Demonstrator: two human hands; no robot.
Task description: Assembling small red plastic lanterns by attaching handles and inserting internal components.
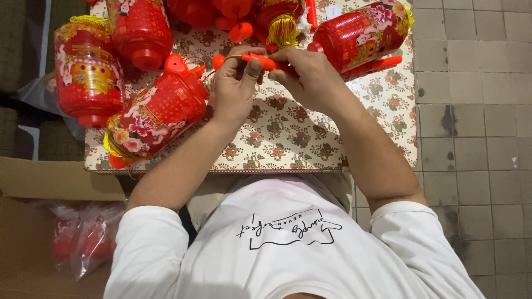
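Both hands meet over the middle of a small table (288, 138) covered in a floral cloth. My left hand (235, 88) and my right hand (307, 77) grip one red-orange plastic stick handle (265, 61) between them, the left at its rounded left end, the right further along. A thin yellow wire loops from the handle's left end toward a red flowered cylinder lantern (158, 113) lying on its side just left of my left hand. Its red cap (176, 64) points up and to the right.
More red lanterns lie around: one at the far left (88, 75), one at the top left (138, 27), one at the top right (363, 33). A yellow tassel (282, 30) hangs near the top. A cardboard box (50, 182) holds bagged red parts (83, 241). Tiled floor (476, 111) is on the right.
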